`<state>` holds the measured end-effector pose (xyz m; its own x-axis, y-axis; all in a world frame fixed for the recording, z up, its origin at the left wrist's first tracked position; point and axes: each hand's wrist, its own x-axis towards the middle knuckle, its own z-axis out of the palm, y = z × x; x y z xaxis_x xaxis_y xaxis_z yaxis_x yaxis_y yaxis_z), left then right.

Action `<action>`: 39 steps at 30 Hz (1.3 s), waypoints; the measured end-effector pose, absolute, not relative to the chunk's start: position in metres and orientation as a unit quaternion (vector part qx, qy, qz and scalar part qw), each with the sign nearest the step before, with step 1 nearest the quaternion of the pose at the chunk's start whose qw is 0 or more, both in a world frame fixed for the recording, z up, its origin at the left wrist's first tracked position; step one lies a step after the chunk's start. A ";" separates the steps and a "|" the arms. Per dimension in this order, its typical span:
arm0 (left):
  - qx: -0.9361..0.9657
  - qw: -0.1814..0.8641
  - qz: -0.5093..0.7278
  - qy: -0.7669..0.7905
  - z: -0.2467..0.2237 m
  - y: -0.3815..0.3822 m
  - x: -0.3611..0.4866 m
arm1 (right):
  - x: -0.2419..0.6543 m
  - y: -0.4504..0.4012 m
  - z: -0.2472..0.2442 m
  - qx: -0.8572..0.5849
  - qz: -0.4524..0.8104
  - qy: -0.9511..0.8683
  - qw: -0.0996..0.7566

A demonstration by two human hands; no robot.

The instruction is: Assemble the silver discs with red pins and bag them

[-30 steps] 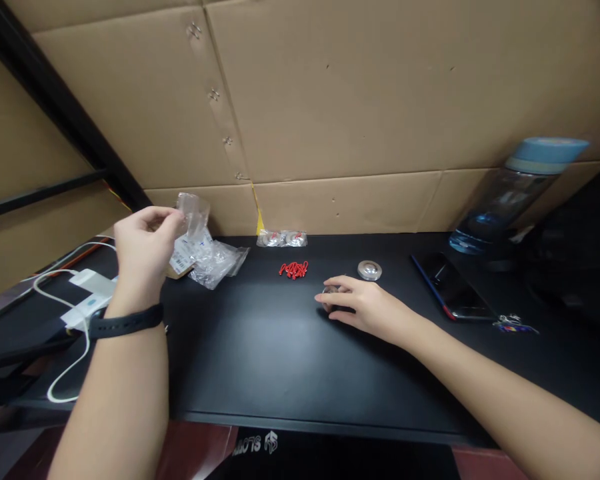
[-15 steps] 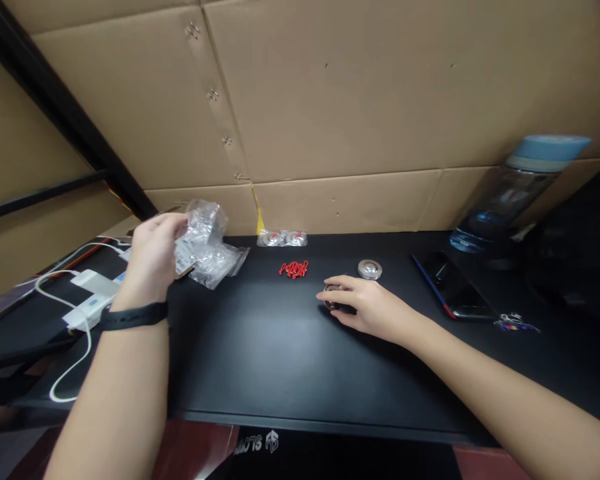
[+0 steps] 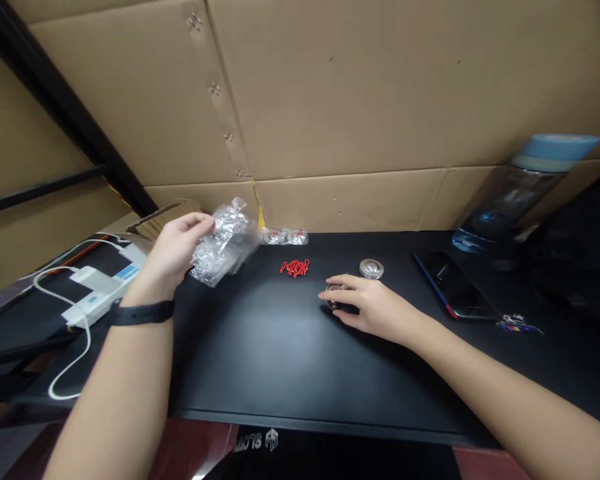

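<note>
Crumpled clear plastic bags (image 3: 225,247) hang from the pinched fingers of my left hand (image 3: 177,250), above the left part of the black table. My right hand (image 3: 367,303) rests on the table with its fingers over a small round metal piece (image 3: 336,297), mostly hidden under them. Just behind that hand lies a second round silver piece (image 3: 371,269). A small pile of red loops (image 3: 295,268) sits between my hands. Behind it, two round pieces in clear wrap (image 3: 284,237) lie near the cardboard wall.
A phone (image 3: 453,283) with a charm (image 3: 519,325) lies at the right, before a blue-lidded bottle (image 3: 525,193). At the left are a white power strip (image 3: 96,300) with cables and an open cardboard box (image 3: 163,217). The black table (image 3: 280,353) ends at a front edge.
My left hand has moved right with the plastic bags, which now hang nearer the wrapped pieces. More of the cardboard box shows behind it. My right hand has kept its place on the metal piece.
</note>
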<state>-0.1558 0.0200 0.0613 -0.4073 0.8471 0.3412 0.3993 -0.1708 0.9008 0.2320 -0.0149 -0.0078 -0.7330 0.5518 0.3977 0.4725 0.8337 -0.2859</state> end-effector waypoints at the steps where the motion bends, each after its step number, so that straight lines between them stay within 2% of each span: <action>1: 0.503 0.194 0.579 0.612 0.062 0.019 -0.153 | 0.232 -0.015 -0.008 -0.277 0.083 -0.927 0.239; 7: 0.464 0.301 0.655 0.515 0.070 0.012 -0.139 | 0.233 -0.015 -0.008 -0.278 0.089 -0.926 0.239; 18: 0.472 0.301 0.682 0.471 0.056 0.026 -0.142 | 0.233 -0.016 -0.007 -0.275 0.095 -0.926 0.240; 39: 0.503 0.251 0.649 0.513 0.057 0.023 -0.142 | 0.232 -0.017 -0.005 -0.269 0.112 -0.927 0.238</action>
<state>-0.1417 0.0231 0.0575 -0.3687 0.8415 0.3950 0.1903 -0.3476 0.9181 0.2318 -0.0170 -0.0046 -0.7421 0.5520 0.3803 0.4452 0.8300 -0.3361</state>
